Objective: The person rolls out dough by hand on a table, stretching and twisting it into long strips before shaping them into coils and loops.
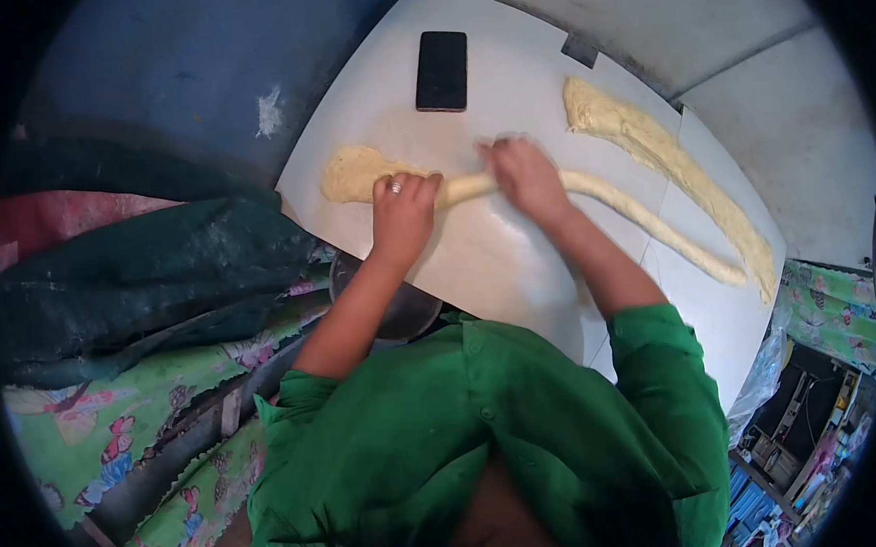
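A long piece of pale yellow dough (638,211) lies across the white table, flat and wide at its left end and rolled into a rope toward the right. My left hand (406,209), with a ring on one finger, has its fingers curled over the dough where the flat part meets the rope. Farther right along the same rope, my right hand (526,179) is on or just over the dough, its fingertips smeared by motion. Beyond the rope, a second, flatter dough strip (675,167) lies near the table's far right edge, apart from both hands.
A dark phone (442,72) lies on the white table (374,102) beyond my hands. Below the table's near left edge is a dark round container (401,309), partly hidden by my arm. Dark cloth (139,274) hangs at the left; walls stand close behind the table.
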Motion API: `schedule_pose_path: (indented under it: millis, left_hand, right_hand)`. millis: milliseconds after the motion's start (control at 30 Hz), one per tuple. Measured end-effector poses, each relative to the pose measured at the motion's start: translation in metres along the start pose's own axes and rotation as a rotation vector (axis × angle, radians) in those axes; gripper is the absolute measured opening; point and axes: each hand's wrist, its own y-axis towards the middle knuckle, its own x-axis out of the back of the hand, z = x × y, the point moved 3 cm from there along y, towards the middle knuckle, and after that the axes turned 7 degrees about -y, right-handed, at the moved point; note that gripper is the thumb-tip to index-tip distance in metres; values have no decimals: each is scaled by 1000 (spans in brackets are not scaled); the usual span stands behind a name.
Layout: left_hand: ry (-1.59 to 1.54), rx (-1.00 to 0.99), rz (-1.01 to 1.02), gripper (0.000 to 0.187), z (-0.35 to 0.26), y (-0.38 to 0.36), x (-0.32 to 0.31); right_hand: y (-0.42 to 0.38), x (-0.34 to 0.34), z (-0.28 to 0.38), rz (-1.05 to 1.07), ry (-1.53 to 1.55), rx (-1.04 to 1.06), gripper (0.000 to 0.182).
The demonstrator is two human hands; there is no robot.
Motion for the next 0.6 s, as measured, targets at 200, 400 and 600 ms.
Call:
schedule_pose_path:
  millis: [200, 400, 600]
  left_hand:
    - [22, -180, 27, 42, 4, -3, 15]
    - [-92, -136, 177, 29, 6, -51, 22]
    - [53, 127, -66, 21, 26, 11, 25]
  right_hand:
    - [-15, 1, 46, -283, -120, 44, 49]
    - [-52, 2, 38, 16, -13, 104, 46]
    - [7, -3, 20, -267, -323, -123, 36]
